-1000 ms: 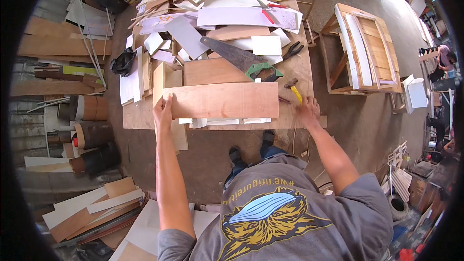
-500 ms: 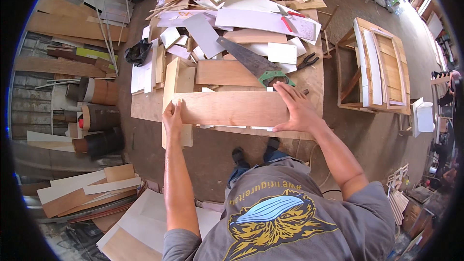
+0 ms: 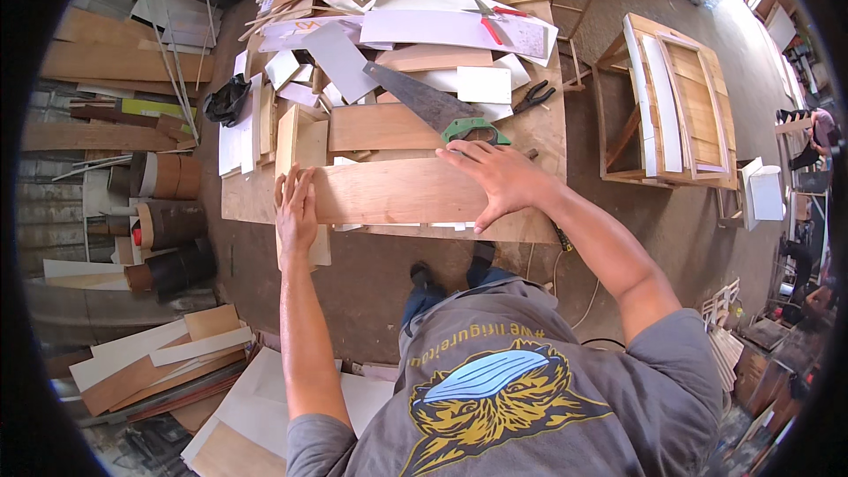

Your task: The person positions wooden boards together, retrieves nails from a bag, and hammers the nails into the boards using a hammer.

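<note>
A long reddish-brown wooden board (image 3: 393,192) lies crosswise in front of me at the near side of the work table. My left hand (image 3: 297,212) is at its left end, fingers close together over the corner where it meets a pale wooden plank (image 3: 287,137). My right hand (image 3: 508,177) spans the right end, thumb at the near edge and fingers over the far edge. Just beyond those fingers rests a handsaw (image 3: 420,106) with a green handle. What lies under the board is mostly hidden; white bits show along its near edge.
The work table (image 3: 543,203) bears a heap of white and brown offcuts (image 3: 331,57), black-handled pliers (image 3: 533,97) and a red-handled tool (image 3: 491,31). A wooden frame (image 3: 676,106) stands to the right. Rolls of sheet material (image 3: 168,175) and boards lie along the left.
My left hand has shifted from gripping the board's left end to laying its fingers over the corner with the plank. The board's right end sits lower. The whole view has shifted slightly.
</note>
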A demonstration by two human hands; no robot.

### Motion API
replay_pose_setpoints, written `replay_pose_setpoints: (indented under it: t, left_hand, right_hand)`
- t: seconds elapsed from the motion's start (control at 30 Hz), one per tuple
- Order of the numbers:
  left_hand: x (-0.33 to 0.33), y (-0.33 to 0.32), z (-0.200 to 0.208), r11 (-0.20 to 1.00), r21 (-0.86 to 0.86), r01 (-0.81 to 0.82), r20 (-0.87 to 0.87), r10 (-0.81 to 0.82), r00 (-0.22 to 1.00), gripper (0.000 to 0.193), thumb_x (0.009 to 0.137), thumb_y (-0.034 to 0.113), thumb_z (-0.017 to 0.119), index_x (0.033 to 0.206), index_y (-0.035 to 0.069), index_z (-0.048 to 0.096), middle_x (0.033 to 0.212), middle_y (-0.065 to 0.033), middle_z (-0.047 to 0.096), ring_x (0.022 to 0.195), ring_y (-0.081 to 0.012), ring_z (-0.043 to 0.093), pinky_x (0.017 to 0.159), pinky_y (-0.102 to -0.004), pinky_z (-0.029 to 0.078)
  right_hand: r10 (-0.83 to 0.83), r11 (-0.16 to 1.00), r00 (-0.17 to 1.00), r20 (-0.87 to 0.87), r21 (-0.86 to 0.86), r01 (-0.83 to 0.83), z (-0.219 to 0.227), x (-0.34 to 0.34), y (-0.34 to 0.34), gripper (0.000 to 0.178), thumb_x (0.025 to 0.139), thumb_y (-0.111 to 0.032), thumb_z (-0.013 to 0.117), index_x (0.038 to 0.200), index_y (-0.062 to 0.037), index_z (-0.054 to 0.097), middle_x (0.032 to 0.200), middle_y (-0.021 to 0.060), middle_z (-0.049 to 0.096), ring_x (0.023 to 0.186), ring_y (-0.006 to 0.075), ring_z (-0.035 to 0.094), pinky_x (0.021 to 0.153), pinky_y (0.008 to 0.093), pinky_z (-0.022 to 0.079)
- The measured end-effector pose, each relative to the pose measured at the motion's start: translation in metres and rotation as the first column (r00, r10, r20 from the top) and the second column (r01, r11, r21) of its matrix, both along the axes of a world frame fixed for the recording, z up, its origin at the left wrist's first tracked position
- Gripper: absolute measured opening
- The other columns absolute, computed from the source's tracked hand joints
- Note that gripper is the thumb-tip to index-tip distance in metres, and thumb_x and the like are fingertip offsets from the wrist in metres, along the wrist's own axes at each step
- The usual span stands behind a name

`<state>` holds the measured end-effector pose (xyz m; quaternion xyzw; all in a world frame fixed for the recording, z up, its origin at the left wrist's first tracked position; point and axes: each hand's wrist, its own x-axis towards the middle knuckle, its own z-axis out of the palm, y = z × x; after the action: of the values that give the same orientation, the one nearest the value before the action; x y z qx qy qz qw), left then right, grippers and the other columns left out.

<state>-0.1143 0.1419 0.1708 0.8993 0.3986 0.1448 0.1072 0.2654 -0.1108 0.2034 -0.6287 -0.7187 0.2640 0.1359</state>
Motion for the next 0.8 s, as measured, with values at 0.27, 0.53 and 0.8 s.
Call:
replay_pose_setpoints:
  t: [0.27, 0.53, 0.8]
  left_hand:
    - [-0.002, -0.007, 0.002, 0.999, 0.047, -0.017, 0.005, 0.017, 1.0, 0.036, 0.111, 0.023, 0.057, 0.145, 0.023, 0.068, 0.16, -0.0064, 0.056, 0.151, -0.0389, 0.041, 0.126, -0.0489, 0.034]
    - [0.032, -0.028, 0.011, 0.978, 0.21, 0.015, -0.084, 0.003, 0.996, 0.045, 0.106, 0.038, 0.065, 0.149, 0.024, 0.066, 0.163, -0.0081, 0.054, 0.155, -0.038, 0.04, 0.126, -0.0556, 0.029]
    - [0.132, -0.116, 0.022, 0.954, -0.006, 0.301, -0.079, -0.301, 0.951, 0.066, 0.1, 0.053, 0.071, 0.157, 0.023, 0.057, 0.164, -0.0172, 0.049, 0.158, -0.0425, 0.034, 0.126, -0.0628, 0.023]
  right_hand:
    - [-0.005, 0.996, 0.999, 0.04, 0.085, 0.002, -0.002, -0.003, 0.002, 0.144, 0.051, -0.056, 0.099, 0.169, -0.014, 0.029, 0.162, 0.013, 0.042, 0.14, 0.0367, 0.05, 0.114, 0.0528, 0.046]
    - [-0.046, 0.998, 0.995, 0.083, 0.056, 0.041, 0.001, -0.005, -0.004, 0.149, 0.05, -0.056, 0.1, 0.172, -0.0158, 0.023, 0.167, 0.0132, 0.038, 0.145, 0.0385, 0.046, 0.117, 0.0524, 0.044]
    - [-0.078, 0.994, 0.996, -0.045, 0.069, 0.081, -0.01, 0.0, -0.016, 0.138, 0.063, -0.059, 0.097, 0.172, -0.0166, 0.024, 0.171, 0.0165, 0.033, 0.154, 0.041, 0.038, 0.122, 0.0568, 0.04]
